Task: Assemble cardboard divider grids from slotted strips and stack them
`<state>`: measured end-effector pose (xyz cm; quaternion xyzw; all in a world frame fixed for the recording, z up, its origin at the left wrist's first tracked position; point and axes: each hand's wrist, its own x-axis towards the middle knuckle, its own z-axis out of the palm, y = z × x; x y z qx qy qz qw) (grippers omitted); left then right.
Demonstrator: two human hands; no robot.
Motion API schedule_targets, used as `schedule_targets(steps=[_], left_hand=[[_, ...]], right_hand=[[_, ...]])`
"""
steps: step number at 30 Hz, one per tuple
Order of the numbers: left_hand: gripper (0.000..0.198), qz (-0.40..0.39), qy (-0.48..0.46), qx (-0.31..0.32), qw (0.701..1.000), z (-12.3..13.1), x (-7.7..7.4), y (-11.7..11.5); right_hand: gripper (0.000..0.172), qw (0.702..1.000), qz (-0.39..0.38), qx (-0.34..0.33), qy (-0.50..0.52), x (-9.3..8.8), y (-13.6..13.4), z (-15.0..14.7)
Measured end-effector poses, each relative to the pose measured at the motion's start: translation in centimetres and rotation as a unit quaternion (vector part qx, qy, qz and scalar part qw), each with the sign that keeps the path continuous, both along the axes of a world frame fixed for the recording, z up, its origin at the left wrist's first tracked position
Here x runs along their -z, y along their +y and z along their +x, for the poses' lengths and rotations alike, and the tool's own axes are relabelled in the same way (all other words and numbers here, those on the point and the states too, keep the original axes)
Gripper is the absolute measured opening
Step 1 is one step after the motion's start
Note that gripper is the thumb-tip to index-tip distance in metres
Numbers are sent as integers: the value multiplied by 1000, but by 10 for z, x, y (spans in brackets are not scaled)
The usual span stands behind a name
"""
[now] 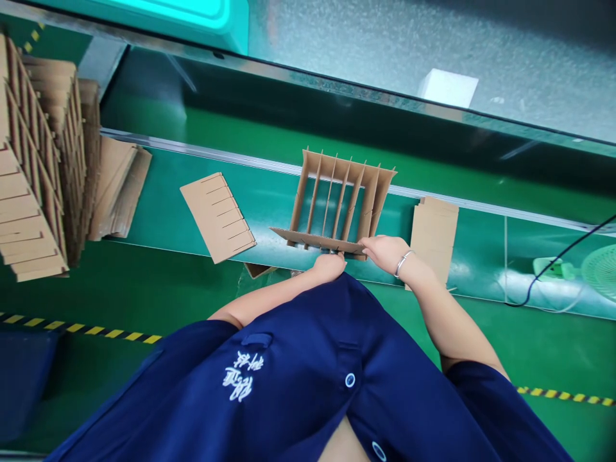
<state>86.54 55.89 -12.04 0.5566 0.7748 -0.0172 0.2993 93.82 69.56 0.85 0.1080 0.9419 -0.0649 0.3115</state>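
In front of my body stands a cardboard divider [342, 183], with several upright slats running between a back strip and a near strip [308, 238]. The near strip sits askew, its left end sticking out past the slats. My right hand [385, 252] pinches this strip close to its right end; a silver bracelet is on the wrist. Curled fingers of my left hand [330, 265] grip the near side of the divider around its middle, and the fingertips are partly hidden. A loose slotted cardboard sheet [219, 218] lies to the left on the green bench.
Assembled dividers [36, 154] are stacked at far left beside flat cardboard sheets [118, 186]. More cardboard pieces [434, 237] lie right of the divider. A small green fan [599, 273] and black cable are at far right. A white block [448, 88] and turquoise bin [192, 22] sit beyond.
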Motion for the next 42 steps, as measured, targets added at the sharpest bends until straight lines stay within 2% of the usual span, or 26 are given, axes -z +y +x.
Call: schedule_targets(steps=[4,11,20,28,33,42], left_hand=[[31,-3,-10,4,1000,-2,10,7],[35,-5,-2,-3,1000,-3,25,4],[31,-18,7,-8,1000,-9,23,-1],[40,5,1,-44,999,-10,21,-3],[46,0,-31,-30,999,-8,20,0],[44,-9,-48,1,999,-1,18,4]], right_hand=[[27,1000,-1,3,-4,0,0,1],[27,1000,-3,4,1,1,0,2],[25,1000,-11,-2,-4,2,0,0],[25,1000,-6,9,2,3,3,-1],[26,1000,-8,12,5,4,3,-2],[27,999,-7,25,29,8,-1,-4]])
